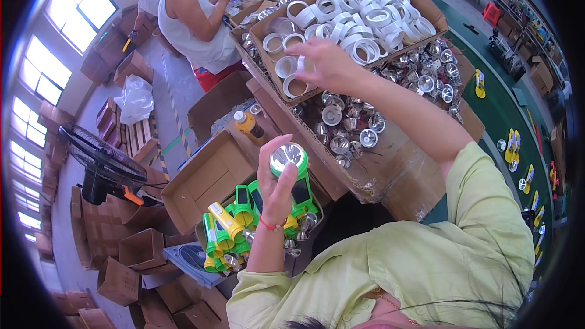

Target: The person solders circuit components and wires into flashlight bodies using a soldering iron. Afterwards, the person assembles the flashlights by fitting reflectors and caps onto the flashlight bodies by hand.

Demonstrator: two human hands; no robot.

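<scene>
My left hand [275,192] is wrapped round a green flashlight [304,194], thumb against its head. A shiny silver reflector [286,156] sits in that head and faces up. My right hand [320,66] reaches over the near left corner of a shallow cardboard box [421,41] of white plastic rings [378,18]. Its fingers and thumb are apart, close to rings at that corner; whether they touch one I cannot tell. Below my left hand, a carton holds several green and yellow flashlights [228,224], some with loose reflectors at their ends.
Loose silver reflectors [339,145] lie round the ring box. An orange-capped bottle [248,125] stands left of it. A black fan [100,161] and cartons [141,248] fill the left. A green conveyor [506,123] with flashlight parts runs right. A co-worker [198,21] works at the far left.
</scene>
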